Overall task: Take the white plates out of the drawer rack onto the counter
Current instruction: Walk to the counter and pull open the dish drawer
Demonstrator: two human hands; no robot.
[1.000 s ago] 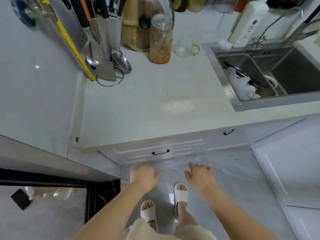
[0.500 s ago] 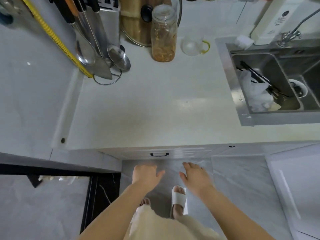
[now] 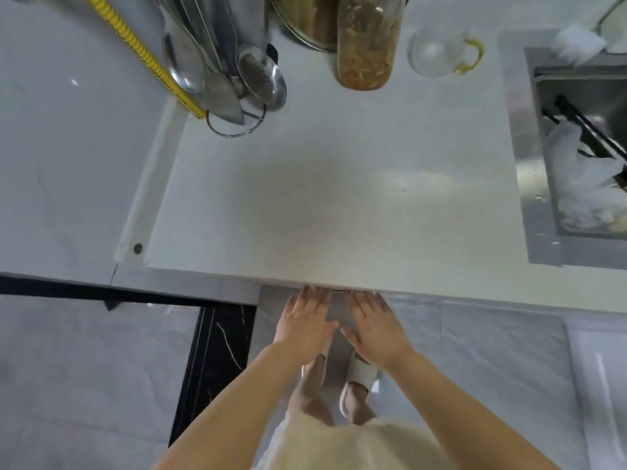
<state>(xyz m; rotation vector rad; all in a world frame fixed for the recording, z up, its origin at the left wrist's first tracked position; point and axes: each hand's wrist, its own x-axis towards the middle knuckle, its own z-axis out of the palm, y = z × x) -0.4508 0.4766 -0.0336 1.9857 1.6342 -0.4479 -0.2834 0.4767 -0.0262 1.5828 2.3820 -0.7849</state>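
Note:
My left hand (image 3: 305, 323) and my right hand (image 3: 375, 329) reach side by side, palms down and fingers spread, up to the front edge of the white counter (image 3: 339, 198). Their fingertips sit right at the edge, where a thin dark strip of the drawer handle shows. The drawer front is hidden under the counter's overhang. Neither the rack nor any white plates can be seen. Both hands hold nothing.
At the back of the counter stand a utensil holder with ladles (image 3: 237, 79), a glass jar (image 3: 368, 42), a pot lid and a clear cup (image 3: 437, 52). A steel sink (image 3: 583, 157) holding a white bag lies on the right. A wall is at left.
I have moved closer over the counter, so the drawer front has slipped out of sight beneath its edge. Both hands have moved forward to the edge and their fingers have straightened.

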